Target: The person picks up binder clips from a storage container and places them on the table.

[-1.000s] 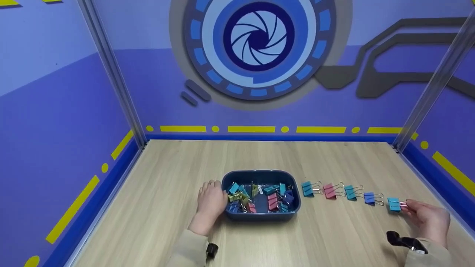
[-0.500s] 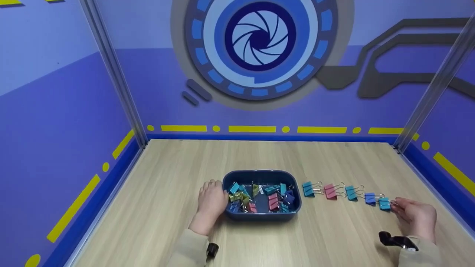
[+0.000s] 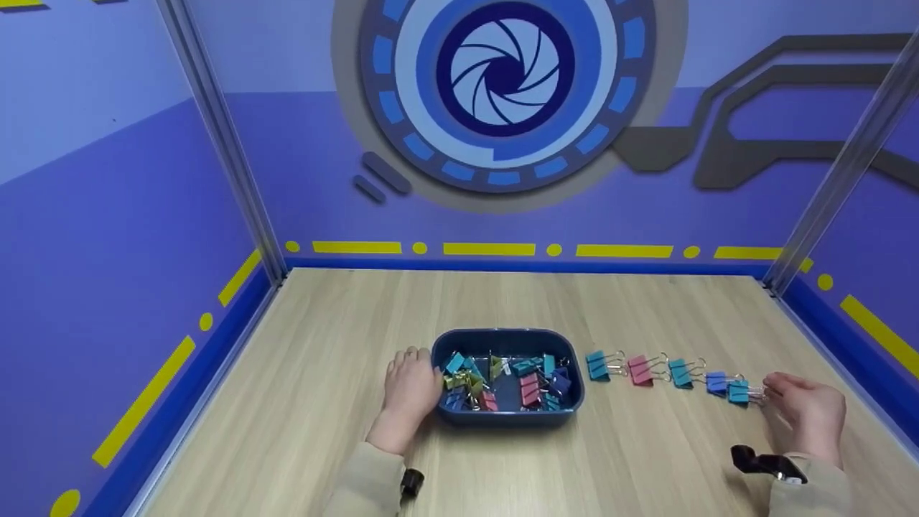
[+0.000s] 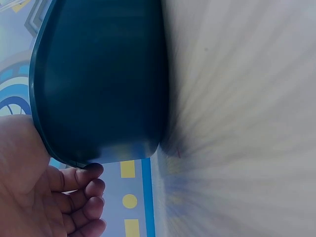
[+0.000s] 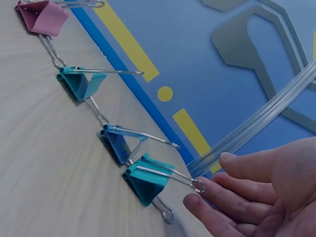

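Observation:
My left hand [image 3: 413, 380] holds the left end of a dark blue plastic box [image 3: 508, 420]. In the left wrist view its fingers [image 4: 86, 197] curl beside the box's corner, and the thumb is hidden. My right hand [image 3: 810, 416] is beside the right end of a row of binder clips, with thumb and fingers apart. The clip nearest it is a teal binder clip [image 5: 148, 180], its wire handles pointing at the fingertips. Just left of that clip stands a blue binder clip [image 3: 716, 383], close against it. Further left come a teal binder clip [image 3: 680, 374], a pink one and another teal one.
Several mixed binder clips [image 3: 530, 388] lie in the box in teal, pink, olive and blue. The wooden table [image 3: 344, 309] is enclosed by printed blue panels [image 3: 287, 165] at the back and sides, with metal posts at the corners.
My right hand has moved left with the last teal binder clip, set it beside the blue one and let it go. The left hand and the box have stayed put.

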Tool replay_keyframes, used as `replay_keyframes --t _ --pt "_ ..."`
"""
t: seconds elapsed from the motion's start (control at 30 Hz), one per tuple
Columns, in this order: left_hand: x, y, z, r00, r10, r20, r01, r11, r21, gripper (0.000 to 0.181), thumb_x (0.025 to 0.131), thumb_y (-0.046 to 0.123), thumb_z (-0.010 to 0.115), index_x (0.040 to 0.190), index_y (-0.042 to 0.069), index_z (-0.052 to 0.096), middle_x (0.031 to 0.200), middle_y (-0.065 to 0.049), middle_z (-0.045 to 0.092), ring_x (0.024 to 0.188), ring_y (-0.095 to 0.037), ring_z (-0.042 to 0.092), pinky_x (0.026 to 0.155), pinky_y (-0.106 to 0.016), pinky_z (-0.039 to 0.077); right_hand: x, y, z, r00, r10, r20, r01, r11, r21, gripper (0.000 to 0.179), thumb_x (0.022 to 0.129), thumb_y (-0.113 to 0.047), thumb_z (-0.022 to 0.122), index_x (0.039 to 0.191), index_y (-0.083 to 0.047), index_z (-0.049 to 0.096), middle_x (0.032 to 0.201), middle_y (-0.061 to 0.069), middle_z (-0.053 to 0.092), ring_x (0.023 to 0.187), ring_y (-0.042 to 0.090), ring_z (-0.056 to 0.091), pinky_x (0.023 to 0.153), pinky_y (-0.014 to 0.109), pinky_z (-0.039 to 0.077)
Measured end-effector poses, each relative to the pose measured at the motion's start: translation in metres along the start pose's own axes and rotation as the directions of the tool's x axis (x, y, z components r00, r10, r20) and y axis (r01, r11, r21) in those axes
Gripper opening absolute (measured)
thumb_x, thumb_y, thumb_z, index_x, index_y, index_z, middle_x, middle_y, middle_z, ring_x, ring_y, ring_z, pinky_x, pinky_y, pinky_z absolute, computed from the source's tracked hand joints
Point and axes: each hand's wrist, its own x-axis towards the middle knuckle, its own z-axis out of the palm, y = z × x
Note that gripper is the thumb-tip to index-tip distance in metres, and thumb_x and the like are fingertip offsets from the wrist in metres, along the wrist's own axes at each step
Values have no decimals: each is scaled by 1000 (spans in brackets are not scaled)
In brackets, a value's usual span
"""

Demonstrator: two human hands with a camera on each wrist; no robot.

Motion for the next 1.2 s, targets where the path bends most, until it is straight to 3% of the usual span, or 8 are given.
replay_keyframes --t 0.03,0.13,0.27,0.57,0.67,0.8,0.97,1.2 --pt "0 0 0 1000 -1 3 1 1000 1 31 93 21 67 110 -5 66 110 -22 67 108 -39 60 94 -51 47 -2 -2 0 1000 -12 -7 12 1000 -18 56 99 -19 65 146 7 48 66 -22 59 61 -7 62 62 18 56" --pt "-1 1 -1 1000 -1 8 1 1000 10 31 93 20 67 111 -5 66 111 -21 67 109 -38 60 96 -51 47 -7 -5 -1 999 -39 -12 38 998 -47 56 100 -26 65 146 2 51 65 -26 61 62 -11 62 97 29 55" --pt "-1 1 -2 1000 -4 19 3 1000 21 32 94 21 66 114 -5 66 114 -21 67 113 -38 59 100 -51 46 -12 -9 -3 998 -66 -12 65 995 -75 53 99 -35 65 143 -6 57 63 -32 62 61 -16 60 125 48 24" --pt "-1 1 -2 999 -22 41 22 1000 6 34 96 22 65 118 -4 65 116 -21 66 115 -38 58 101 -51 45 -27 -24 7 991 -128 -39 120 981 -155 63 99 -46 61 149 -9 52 64 -38 58 65 -22 48 123 53 28" --pt "-1 1 -2 999 -26 43 26 1000 7 35 96 22 65 118 -4 65 116 -21 66 115 -38 58 101 -51 45 -33 -32 15 988 -152 -19 148 980 -131 60 98 -44 64 146 -9 55 68 -36 61 69 -21 54 121 44 35" --pt "0 0 0 999 -26 42 25 1000 7 34 95 22 65 117 -4 65 116 -21 66 114 -38 58 99 -51 46 -40 -38 31 976 -216 33 219 966 -138 60 98 -41 66 143 -3 57 75 -32 65 74 -16 64 101 24 52" --pt "0 -1 1 999 -21 42 21 1000 6 33 96 22 65 115 -4 65 115 -20 66 113 -37 58 97 -50 46 -49 -42 54 944 -305 124 323 931 -168 66 98 -44 65 144 3 54 83 -29 67 80 -15 66 77 10 54" --pt "0 -1 1 1000 -4 16 4 1000 -1 30 94 21 66 111 -3 66 112 -20 67 111 -37 59 95 -51 47 -58 -47 87 857 -399 327 444 893 -72 63 102 -36 61 144 10 49 98 -24 73 91 -9 69 80 7 51"
